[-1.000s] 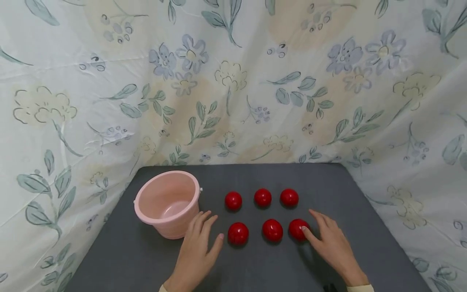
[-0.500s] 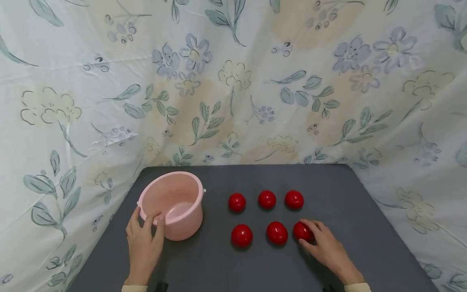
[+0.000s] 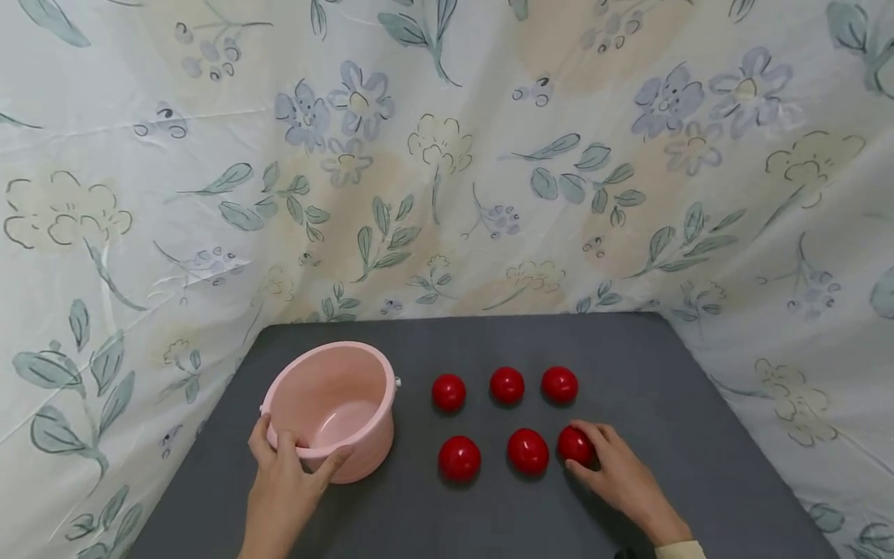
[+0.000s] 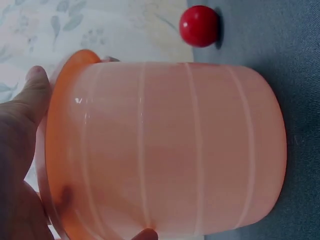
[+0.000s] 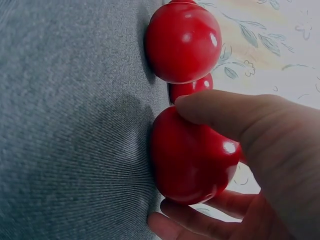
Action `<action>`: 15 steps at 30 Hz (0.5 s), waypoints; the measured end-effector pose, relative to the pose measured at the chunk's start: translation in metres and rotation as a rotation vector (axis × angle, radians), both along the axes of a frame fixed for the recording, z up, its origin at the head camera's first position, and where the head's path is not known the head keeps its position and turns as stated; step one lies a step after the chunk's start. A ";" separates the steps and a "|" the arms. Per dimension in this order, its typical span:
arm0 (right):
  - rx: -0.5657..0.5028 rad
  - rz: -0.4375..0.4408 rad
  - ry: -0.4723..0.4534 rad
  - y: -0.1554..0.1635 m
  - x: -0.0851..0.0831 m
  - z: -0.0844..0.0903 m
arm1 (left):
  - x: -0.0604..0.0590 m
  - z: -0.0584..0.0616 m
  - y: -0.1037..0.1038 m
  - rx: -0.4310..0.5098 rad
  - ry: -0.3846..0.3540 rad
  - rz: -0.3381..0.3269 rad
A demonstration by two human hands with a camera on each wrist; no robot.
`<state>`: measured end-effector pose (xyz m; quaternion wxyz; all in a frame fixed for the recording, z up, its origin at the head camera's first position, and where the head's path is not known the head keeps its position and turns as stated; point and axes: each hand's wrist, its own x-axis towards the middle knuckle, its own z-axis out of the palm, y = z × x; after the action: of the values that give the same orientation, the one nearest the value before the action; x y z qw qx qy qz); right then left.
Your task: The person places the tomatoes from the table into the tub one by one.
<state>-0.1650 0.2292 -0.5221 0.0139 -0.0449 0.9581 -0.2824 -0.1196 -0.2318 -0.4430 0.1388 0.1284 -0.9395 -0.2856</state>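
My left hand point(image 3: 289, 473) grips the near rim of a pink bucket point(image 3: 345, 384), thumb on the outside and fingers over the edge; in the left wrist view the bucket point(image 4: 165, 150) fills the frame with my thumb point(image 4: 30, 105) at its rim. Several red balls lie in two rows on the grey table point(image 3: 489, 512). My right hand point(image 3: 611, 466) curls its fingers round the front-right red ball point(image 3: 574, 444), which rests on the table. In the right wrist view this ball point(image 5: 192, 157) is pinched between thumb and fingers, another ball point(image 5: 182, 42) just beyond.
A floral cloth point(image 3: 447, 155) hangs behind and at both sides of the table. The back row holds three balls point(image 3: 506, 384); two more front balls point(image 3: 459, 458) point(image 3: 527, 450) lie left of the held one. The bucket is empty.
My left hand moved left from the table onto the bucket and now grips its near rim. My right hand's fingers closed round the front-right ball.
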 end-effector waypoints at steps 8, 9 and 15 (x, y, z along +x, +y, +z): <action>-0.055 0.004 -0.030 0.003 -0.018 0.002 | -0.005 -0.003 0.003 -0.014 0.118 -0.106; -0.058 0.004 -0.037 0.005 -0.019 0.002 | -0.004 -0.004 0.004 -0.024 0.130 -0.114; -0.076 -0.011 -0.063 0.015 -0.016 0.024 | 0.002 -0.007 0.005 -0.130 0.154 -0.097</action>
<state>-0.1807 0.2446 -0.4986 0.0409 -0.0312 0.9460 -0.3201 -0.1180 -0.2264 -0.4497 0.2047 0.0513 -0.9478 -0.2392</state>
